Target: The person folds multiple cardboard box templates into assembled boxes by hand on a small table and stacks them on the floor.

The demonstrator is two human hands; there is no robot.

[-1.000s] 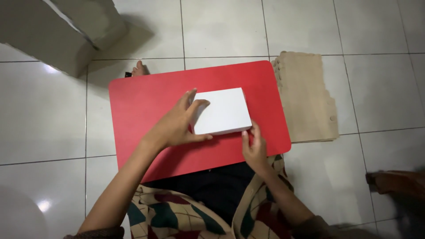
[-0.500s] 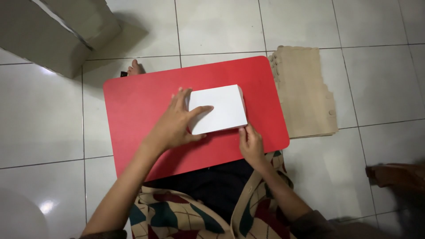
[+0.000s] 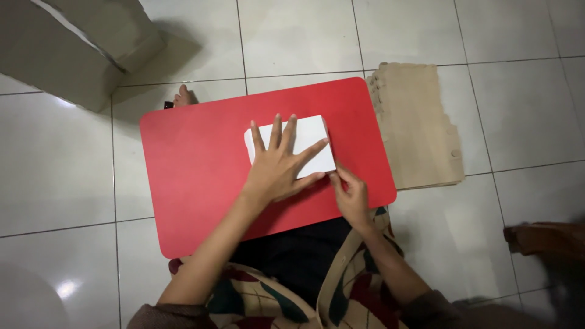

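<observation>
The left hand (image 3: 277,167) is laid flat, fingers spread wide, on a white folded paper (image 3: 308,143). The paper's near corner is pinched by the right hand (image 3: 352,196). The paper is placed on a red bench (image 3: 195,176). Brown cardboard (image 3: 414,128) is seen beside it on the tiled floor (image 3: 55,176).

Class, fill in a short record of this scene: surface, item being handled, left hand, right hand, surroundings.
Surface: red tray table over the lap
Item: white folded paper lying on the table
Left hand: flat on the paper, fingers spread
Right hand: fingertips at the paper's near right corner
Surroundings: flat cardboard pieces on the tile floor, grey box
</observation>
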